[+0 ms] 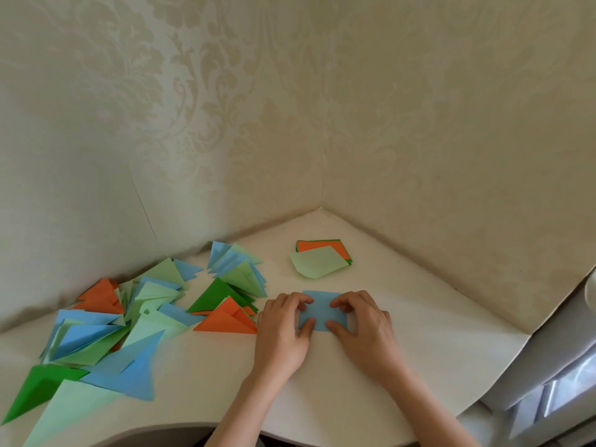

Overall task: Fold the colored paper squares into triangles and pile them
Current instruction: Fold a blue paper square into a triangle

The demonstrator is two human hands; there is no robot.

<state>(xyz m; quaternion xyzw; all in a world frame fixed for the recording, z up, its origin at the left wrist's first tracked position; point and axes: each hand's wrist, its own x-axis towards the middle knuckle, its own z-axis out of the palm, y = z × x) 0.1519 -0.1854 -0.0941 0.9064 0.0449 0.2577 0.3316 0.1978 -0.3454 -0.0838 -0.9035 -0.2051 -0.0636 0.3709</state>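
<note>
Our left hand point(283, 321) and right hand point(361, 321) pinch opposite edges of a flat light-blue paper square point(322, 309) on the white table point(419, 333), fingers curled, steadying it for folding. Folded colored paper triangles point(129, 311) lie piled at left; unfolded squares point(319, 258) wait beyond.

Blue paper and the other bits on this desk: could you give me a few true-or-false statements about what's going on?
1. Both hands, left hand and right hand, rest on the blue paper square. True.
2. The unfolded paper stack has a red sheet on top. False: a light green one.
3. Folded triangles lie left of the hands. True.
4. The blue square lies on the stack. False: it lies apart, on the white desk.
</note>
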